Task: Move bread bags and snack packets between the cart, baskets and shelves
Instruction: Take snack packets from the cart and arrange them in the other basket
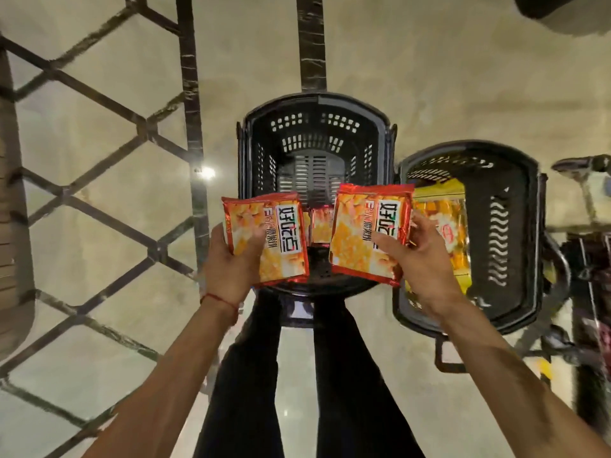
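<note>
My left hand (228, 262) grips an orange-red snack packet (271, 238) by its lower left edge. A second, matching snack packet (367, 233) is held in my right hand (420, 262), thumb on its front. Both packets hover over the near rim of a black plastic basket (317, 107) standing on the floor straight ahead. One more red packet (322, 226) lies inside that basket, partly hidden between the two I hold. To the right stands a second black basket (515, 226) holding yellow and orange packets (443, 223).
Pale tiled floor with dark lattice lines (109, 180) spreads to the left. My dark-trousered legs (297, 375) stand just behind the middle basket. A cart frame with wheels (582, 259) stands at the far right edge. A dark object (545, 8) sits at top right.
</note>
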